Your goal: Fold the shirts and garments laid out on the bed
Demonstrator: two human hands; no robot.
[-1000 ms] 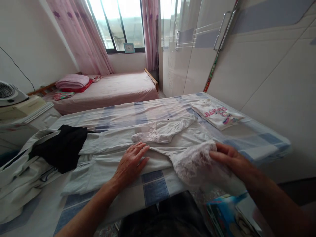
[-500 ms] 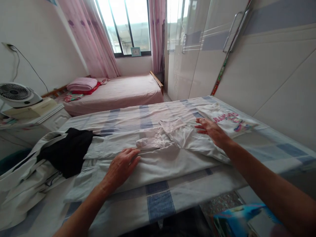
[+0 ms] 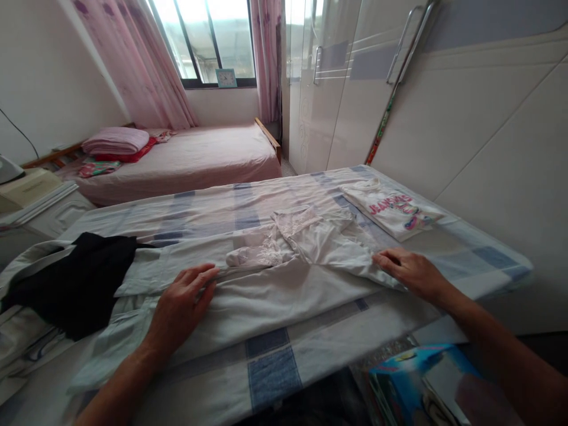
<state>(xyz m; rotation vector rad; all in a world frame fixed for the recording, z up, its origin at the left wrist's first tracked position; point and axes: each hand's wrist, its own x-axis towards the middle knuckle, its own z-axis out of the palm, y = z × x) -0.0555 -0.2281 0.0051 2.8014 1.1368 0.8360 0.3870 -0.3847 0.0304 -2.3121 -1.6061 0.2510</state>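
White garment flat under left hand and right hand.

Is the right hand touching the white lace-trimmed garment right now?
Touching: the head view shows the right hand lying flat on the white garment's near edge.

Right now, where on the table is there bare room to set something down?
Bare checked cloth right of the printed shirt, and along the near edge. Crowded mid-table: white garment, both hands, black cloth.
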